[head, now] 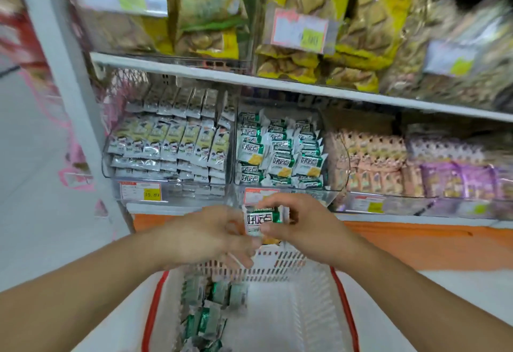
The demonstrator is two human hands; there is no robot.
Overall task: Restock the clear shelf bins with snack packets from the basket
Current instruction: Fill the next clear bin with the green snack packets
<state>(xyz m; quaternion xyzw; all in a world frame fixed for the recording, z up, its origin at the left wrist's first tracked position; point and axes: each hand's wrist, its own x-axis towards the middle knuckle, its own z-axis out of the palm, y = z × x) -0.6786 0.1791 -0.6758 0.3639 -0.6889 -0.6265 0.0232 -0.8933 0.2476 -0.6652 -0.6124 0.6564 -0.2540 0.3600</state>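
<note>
Basket (342,290) cut off below (upper shelf blurred).

Setting: retail shop, snack aisle. Evidence, placed relative to the held green-and-white packet (262,221): directly above and behind it, a clear bin (280,185) packed with identical packets; to its upper left, a second clear bin (166,154) of white-and-yellow sachets. Price tags clipped to the bin fronts: one upper left of the grip reading 15.80 (141,191), one just behind it (256,195). Higher up, a white shelf board (249,81) carrying bagged biscuits (319,32) with another price card (301,31). Directly below the grip, a white shopping basket (277,268), red-rimmed, holding more packets (211,307).
</note>
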